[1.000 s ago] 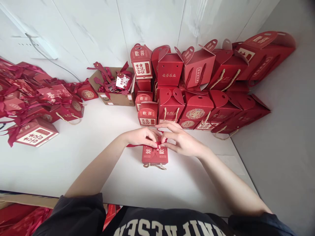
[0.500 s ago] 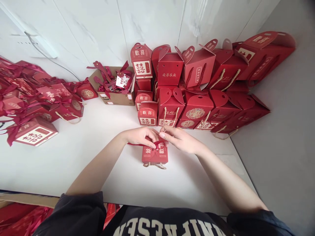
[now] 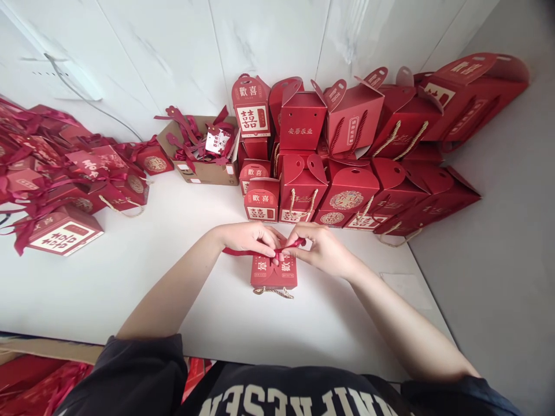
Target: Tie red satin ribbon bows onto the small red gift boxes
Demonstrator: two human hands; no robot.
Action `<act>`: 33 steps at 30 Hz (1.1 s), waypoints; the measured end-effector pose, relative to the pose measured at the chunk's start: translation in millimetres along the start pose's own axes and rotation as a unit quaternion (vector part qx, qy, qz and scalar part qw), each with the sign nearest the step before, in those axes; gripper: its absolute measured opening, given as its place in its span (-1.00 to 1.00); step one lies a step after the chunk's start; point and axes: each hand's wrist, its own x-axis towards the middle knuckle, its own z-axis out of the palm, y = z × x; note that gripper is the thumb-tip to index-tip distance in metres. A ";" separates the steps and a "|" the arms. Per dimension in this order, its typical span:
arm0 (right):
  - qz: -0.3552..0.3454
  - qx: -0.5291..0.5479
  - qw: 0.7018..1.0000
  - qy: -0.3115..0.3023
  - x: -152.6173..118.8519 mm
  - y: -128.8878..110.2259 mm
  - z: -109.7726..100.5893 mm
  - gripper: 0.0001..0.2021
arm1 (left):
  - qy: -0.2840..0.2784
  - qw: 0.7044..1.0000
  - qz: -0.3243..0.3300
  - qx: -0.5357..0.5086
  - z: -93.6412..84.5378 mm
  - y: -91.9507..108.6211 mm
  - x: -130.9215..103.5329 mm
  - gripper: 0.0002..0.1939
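Note:
A small red gift box (image 3: pixel 274 278) with gold lettering stands on the white table in front of me, its twisted cord handle hanging at the near side. Across its top runs a dark red ribbon (image 3: pixel 241 252), one end trailing to the left. My left hand (image 3: pixel 254 238) pinches the ribbon at the middle of the box top. From the right, my right hand (image 3: pixel 323 248) has thumb and fingers closed on the ribbon's other end, a little above the box. The fingers partly hide the ribbon where it crosses the top flaps.
Stacked red gift boxes (image 3: pixel 351 193) line the wall at the back right. A cardboard carton (image 3: pixel 206 173) of ribbons and tags stands left of them. Beribboned boxes (image 3: pixel 78 173) are piled at far left. A grey panel (image 3: pixel 494 277) bounds the table's right side.
My right hand has taken hold of the ribbon's right end and drawn it slightly up and right. My left hand stays at the box top, still pinching.

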 end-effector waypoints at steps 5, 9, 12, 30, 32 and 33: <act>-0.132 -0.121 0.984 -0.002 -19.6 -6.6 10.9 -0.94 | 0.002 0.999 0.026 0.025 -0.4 -4.4 -0.3 -0.73; -0.170 -0.201 0.964 -0.041 -26.1 -9.7 17.8 -0.86 | 0.025 0.998 0.028 0.041 2.4 -7.1 -2.3 -0.72; -0.159 -0.210 0.964 -0.044 -26.0 -9.3 20.0 -0.84 | 0.044 0.997 0.039 0.042 5.9 -5.6 -4.3 -0.73; -0.063 0.008 0.996 0.059 -19.6 6.6 23.1 -0.91 | 0.250 0.957 0.015 0.145 41.9 16.5 -13.0 -0.93; -0.066 -0.012 0.996 0.054 -17.4 11.0 25.7 -0.85 | 0.290 0.933 0.000 0.213 50.2 25.5 -16.0 -0.92; -0.068 -0.029 0.996 0.052 -16.7 12.4 26.9 -0.82 | 0.308 0.917 -0.006 0.255 55.0 28.5 -17.2 -0.92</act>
